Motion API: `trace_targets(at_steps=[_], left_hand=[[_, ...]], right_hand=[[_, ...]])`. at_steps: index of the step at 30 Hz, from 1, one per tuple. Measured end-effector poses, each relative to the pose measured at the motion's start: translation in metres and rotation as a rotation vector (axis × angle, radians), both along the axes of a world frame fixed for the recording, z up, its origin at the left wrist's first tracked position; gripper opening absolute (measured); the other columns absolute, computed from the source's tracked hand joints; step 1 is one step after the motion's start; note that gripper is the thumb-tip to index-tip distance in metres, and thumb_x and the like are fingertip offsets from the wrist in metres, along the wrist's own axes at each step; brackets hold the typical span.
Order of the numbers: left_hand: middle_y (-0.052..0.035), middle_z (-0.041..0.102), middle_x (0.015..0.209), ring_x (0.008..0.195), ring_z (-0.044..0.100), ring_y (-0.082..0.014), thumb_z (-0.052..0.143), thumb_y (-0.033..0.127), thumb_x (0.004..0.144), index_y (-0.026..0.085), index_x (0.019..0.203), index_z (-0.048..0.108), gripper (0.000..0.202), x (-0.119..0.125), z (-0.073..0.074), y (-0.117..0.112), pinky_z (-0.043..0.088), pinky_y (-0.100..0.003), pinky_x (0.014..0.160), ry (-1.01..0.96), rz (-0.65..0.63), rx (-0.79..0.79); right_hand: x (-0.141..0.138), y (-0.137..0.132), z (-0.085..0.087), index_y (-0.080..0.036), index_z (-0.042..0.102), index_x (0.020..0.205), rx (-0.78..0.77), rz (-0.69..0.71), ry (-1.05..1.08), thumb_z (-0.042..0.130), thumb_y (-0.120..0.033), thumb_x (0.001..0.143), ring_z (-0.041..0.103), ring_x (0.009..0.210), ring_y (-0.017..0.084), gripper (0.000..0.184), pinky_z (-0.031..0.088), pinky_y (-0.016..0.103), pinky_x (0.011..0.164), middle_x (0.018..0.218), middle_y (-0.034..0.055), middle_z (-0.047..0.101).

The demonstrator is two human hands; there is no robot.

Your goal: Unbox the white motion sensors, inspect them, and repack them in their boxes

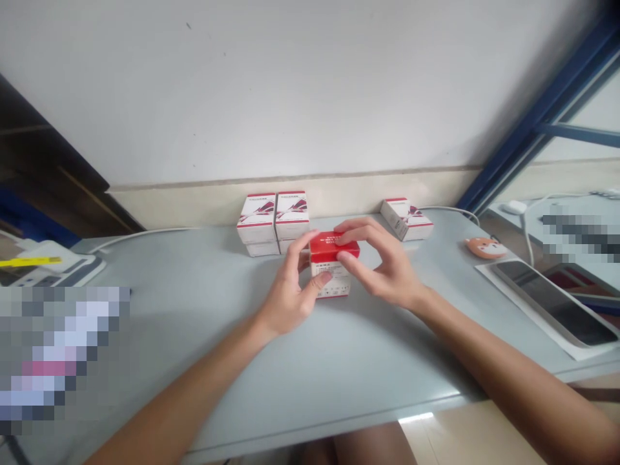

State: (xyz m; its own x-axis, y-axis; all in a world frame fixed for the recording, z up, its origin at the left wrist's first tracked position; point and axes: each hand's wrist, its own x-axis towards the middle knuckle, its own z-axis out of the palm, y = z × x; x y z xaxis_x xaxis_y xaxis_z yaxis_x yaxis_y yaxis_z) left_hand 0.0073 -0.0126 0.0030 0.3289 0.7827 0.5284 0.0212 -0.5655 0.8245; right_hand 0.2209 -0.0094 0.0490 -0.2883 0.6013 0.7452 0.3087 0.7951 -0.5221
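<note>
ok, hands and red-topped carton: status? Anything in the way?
Left hand gripping red-topped carton. Right hand touching its red top. No obstruction visible between hands and carton; white boxes stacked behind, to the left.

The only view looks forward and down from the person's head, facing the wall point(310, 97). It sits near the desk point(203, 284), the left hand point(290, 290) and right hand point(387, 268) around mid-frame.
</note>
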Motion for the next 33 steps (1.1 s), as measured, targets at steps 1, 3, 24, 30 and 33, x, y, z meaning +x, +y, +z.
trace_targets(at_steps=[1,3,24,30,33], left_hand=[[-0.0106,0.055,0.156,0.138,0.063,-0.0296,0.067,0.034,0.104,0.037,0.159,0.038,0.063,0.0,0.0,0.0,0.055,-0.05,0.115,0.009,-0.003,-0.002],[-0.0102,0.055,0.158,0.139,0.062,-0.0296,0.068,0.033,0.103,0.037,0.159,0.037,0.064,-0.001,0.0,-0.001,0.056,-0.048,0.114,0.021,-0.012,-0.004],[-0.0111,0.062,0.143,0.124,0.067,-0.0235,0.069,0.041,0.102,0.029,0.145,0.045,0.05,-0.002,-0.001,0.023,0.06,-0.039,0.101,-0.138,0.321,0.182],[-0.0126,0.06,0.14,0.14,0.052,-0.0293,0.052,0.041,0.109,0.027,0.14,0.058,0.035,-0.044,0.014,0.04,0.035,-0.051,0.126,0.004,0.736,0.435],[-0.012,0.052,0.151,0.147,0.045,-0.029,0.046,0.045,0.11,0.027,0.149,0.048,0.043,-0.064,0.005,0.062,0.029,-0.049,0.129,-0.188,0.812,0.116]], right_hand=[[-0.001,-0.001,0.001,-0.026,0.069,0.111,-0.005,-0.015,0.025,0.068,-0.026,0.102,0.071,0.11,0.025,0.009,0.059,0.047,0.096,0.118,0.0101,0.073],[-0.003,-0.002,0.003,-0.026,0.07,0.108,-0.017,-0.023,0.065,0.067,-0.024,0.102,0.072,0.105,0.024,0.007,0.059,0.045,0.093,0.11,0.0082,0.075],[-0.006,0.013,-0.043,-0.027,0.039,0.159,-0.489,0.158,0.048,0.077,-0.044,0.095,0.073,0.113,0.026,0.076,0.066,0.041,0.084,0.133,0.0135,0.071],[-0.019,0.003,-0.023,-0.03,0.055,0.138,0.147,-0.268,0.116,0.09,-0.035,0.082,0.07,0.111,0.03,0.066,0.061,0.048,0.09,0.129,0.0108,0.073],[-0.034,0.008,-0.005,-0.034,0.056,0.133,0.375,-0.38,0.043,0.085,-0.026,0.086,0.068,0.103,0.03,0.056,0.057,0.05,0.089,0.126,0.0094,0.075]])
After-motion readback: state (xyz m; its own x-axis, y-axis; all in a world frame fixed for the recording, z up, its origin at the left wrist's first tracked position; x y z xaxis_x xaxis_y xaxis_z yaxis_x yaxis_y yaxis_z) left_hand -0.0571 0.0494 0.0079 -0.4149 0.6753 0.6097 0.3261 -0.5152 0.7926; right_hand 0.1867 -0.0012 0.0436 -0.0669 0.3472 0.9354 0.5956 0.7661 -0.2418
